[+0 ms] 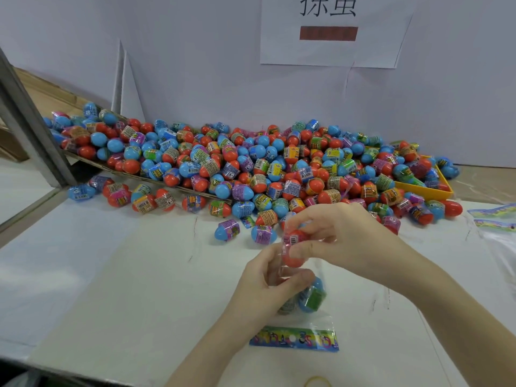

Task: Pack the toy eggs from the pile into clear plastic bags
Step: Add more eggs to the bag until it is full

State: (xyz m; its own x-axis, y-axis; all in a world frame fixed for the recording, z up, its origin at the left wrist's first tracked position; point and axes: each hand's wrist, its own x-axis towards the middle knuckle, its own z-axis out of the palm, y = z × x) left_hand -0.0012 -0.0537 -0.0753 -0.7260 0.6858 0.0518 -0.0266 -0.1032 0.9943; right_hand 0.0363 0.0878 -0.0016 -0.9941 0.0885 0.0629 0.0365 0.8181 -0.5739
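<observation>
A big pile of red and blue toy eggs (251,163) lies along the back of the white table (125,275). My right hand (343,233) pinches a red egg (293,250) at the mouth of a clear plastic bag (321,317). My left hand (268,286) grips the bag's open edge just below that egg. Inside the bag a blue egg with a green label (312,298) is visible, with another egg partly hidden behind my left hand. The bag's colourful header strip (294,339) lies nearest me.
A yellow tray (424,189) sits under eggs at the right of the pile. Spare clear bags with printed headers (494,216) lie at the far right. A cardboard sheet (156,180) slopes under the left eggs. A rubber band (318,381) lies at the near edge.
</observation>
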